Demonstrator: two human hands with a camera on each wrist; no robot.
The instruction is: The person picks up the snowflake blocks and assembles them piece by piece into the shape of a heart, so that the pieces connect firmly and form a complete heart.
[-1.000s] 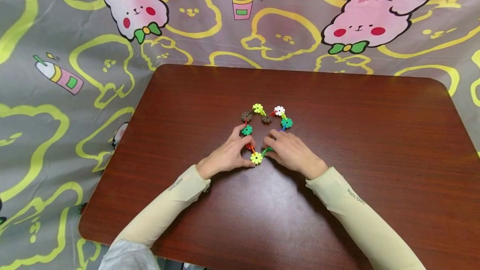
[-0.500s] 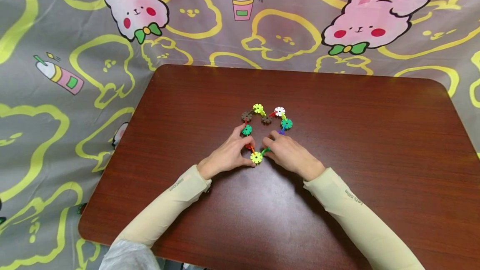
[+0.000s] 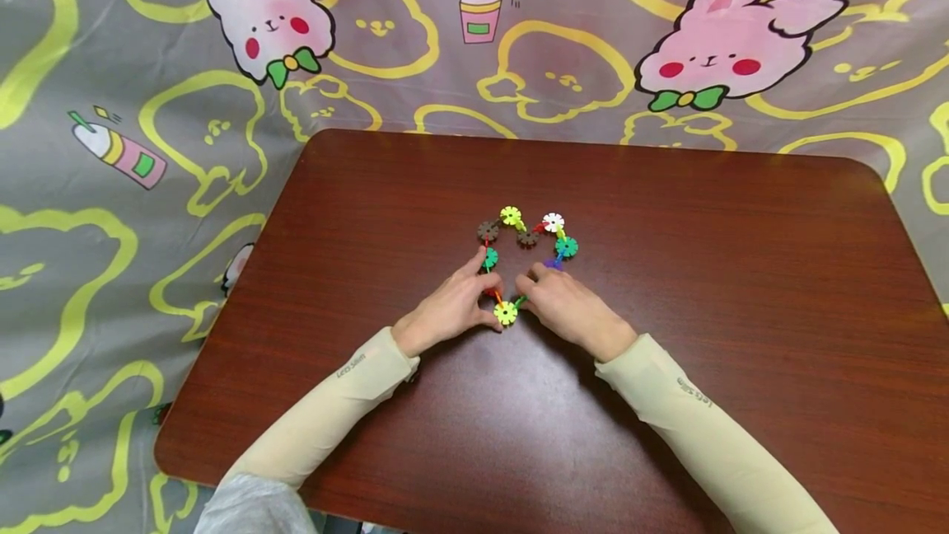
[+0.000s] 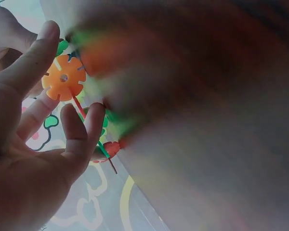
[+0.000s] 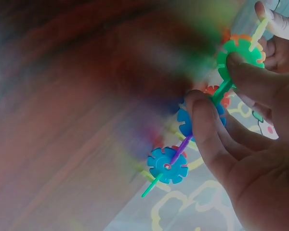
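Observation:
Notched plastic snowflake discs, slotted together edge to edge, form a heart-shaped ring on the table in the head view. At its near tip is a yellow disc (image 3: 506, 313). My left hand (image 3: 447, 309) holds the ring's left side; in the left wrist view its thumb and a finger pinch an orange disc (image 4: 73, 77). My right hand (image 3: 574, 309) grips the lower right side. Its thumb presses a green disc (image 5: 226, 57) in the right wrist view, and its fingers curl over a blue disc (image 5: 185, 124). The fingers hide parts of the ring.
The brown table (image 3: 667, 213) extends around the ring on all sides. A patterned cloth (image 3: 415, 31) hangs behind it and along the left. At the ring's far side are a white disc (image 3: 553, 222), a brown disc (image 3: 527, 238) and another yellow disc (image 3: 510, 215).
My right hand has shifted slightly left, and a purple-blue disc beyond its fingers shows more. The ring's right side has come slightly nearer. My left hand keeps nearly the same place.

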